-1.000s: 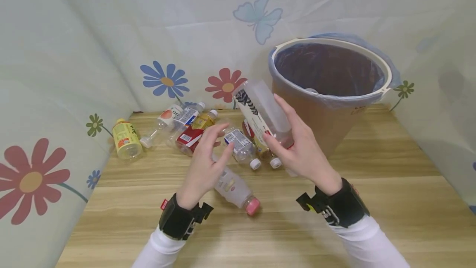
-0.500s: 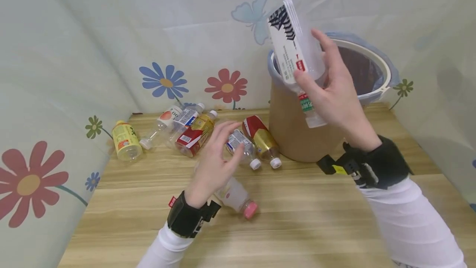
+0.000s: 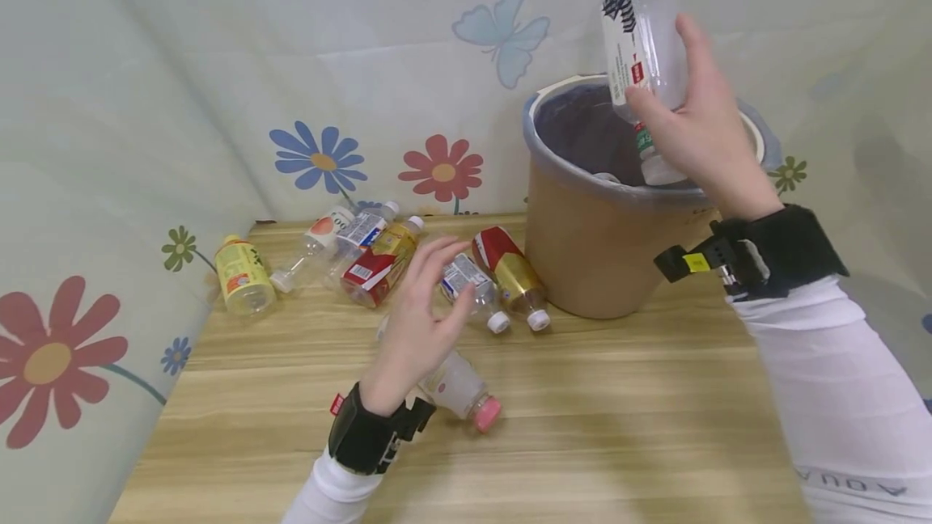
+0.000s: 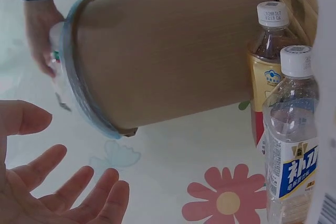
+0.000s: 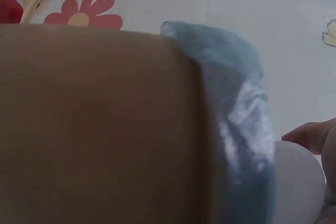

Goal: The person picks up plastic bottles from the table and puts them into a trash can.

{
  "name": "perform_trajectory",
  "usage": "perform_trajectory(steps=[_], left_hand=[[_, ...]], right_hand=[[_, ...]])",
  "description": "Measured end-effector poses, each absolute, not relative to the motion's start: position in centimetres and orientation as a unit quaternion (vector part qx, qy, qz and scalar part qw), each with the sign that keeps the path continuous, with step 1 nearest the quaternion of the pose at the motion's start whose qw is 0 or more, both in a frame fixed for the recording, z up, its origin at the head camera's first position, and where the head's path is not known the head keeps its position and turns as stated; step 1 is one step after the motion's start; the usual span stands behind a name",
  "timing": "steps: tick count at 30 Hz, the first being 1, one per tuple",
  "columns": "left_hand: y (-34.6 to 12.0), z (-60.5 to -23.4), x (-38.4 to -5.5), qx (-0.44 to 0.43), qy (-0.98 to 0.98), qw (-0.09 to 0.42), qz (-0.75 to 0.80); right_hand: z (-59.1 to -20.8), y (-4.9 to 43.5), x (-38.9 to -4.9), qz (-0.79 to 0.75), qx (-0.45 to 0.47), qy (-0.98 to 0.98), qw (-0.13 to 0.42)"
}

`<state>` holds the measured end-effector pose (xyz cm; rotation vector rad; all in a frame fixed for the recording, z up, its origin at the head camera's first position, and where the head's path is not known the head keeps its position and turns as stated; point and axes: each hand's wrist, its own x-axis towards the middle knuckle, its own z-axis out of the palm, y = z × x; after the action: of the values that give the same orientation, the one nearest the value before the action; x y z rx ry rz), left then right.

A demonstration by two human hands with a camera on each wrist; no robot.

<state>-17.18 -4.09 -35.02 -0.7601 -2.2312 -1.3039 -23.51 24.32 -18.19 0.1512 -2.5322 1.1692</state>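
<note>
My right hand [image 3: 708, 124] grips a clear plastic bottle [image 3: 624, 55] with a white label, tilted with its white cap downward. The bottle is above the mouth of the brown trash bin [image 3: 582, 241], which is lined with a bluish plastic bag [image 3: 548, 145]. In the right wrist view, the cap [image 5: 298, 182] shows close by the bag-covered rim. My left hand [image 3: 415, 326] hovers over the table with fingers loosely bent and nothing in them. Beneath it lies a frosted bottle with a pink cap [image 3: 486, 413], partly hidden by the hand.
A red-and-gold bottle [image 3: 513, 269] lies beside the bin, next to a clear bottle with a blue-and-white label [image 4: 296, 166]. Several more bottles lie in a group to the left. A yellow-labelled bottle [image 3: 245, 273] is at the far left. Patterned cloth walls stand behind.
My right hand has carried the clear bottle up and to the right, from over the table to above the bin. The left hand has shifted slightly, still holding nothing.
</note>
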Motion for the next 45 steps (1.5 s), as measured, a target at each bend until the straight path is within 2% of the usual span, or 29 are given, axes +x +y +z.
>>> perform_trajectory(steps=[6, 16, 26, 30, 38, 41, 45], left_hand=[[-4.3, -35.2, -17.2, -0.271, -0.815, 0.223, -0.462], [-4.6, -35.4, -17.4, -0.261, -0.821, 0.219, -0.458], [-4.7, -35.1, -17.3, -0.255, -0.822, 0.211, -0.463], [-4.8, -35.2, -17.4, -0.257, -0.823, 0.213, -0.459], [-5.5, -35.2, -17.3, -0.273, -0.835, 0.197, -0.436], [-5.9, -35.3, -17.4, -0.293, -0.843, 0.189, -0.409], [-6.6, -35.5, -17.4, -0.31, -0.859, 0.17, -0.37]], right_hand=[[-19.7, 25.7, -25.2, 0.336, 0.053, -0.922, 0.183], [-20.3, 26.7, -25.5, 0.254, -0.012, -0.961, 0.113], [-20.4, 26.1, -24.8, 0.243, 0.008, -0.959, 0.145], [-20.6, 25.1, -24.0, 0.256, 0.036, -0.949, 0.182], [-22.4, 21.4, -21.1, 0.311, 0.13, -0.873, 0.351], [-23.1, 19.9, -19.8, 0.337, 0.172, -0.846, 0.376], [-25.0, 18.5, -18.4, 0.382, 0.223, -0.814, 0.376]])
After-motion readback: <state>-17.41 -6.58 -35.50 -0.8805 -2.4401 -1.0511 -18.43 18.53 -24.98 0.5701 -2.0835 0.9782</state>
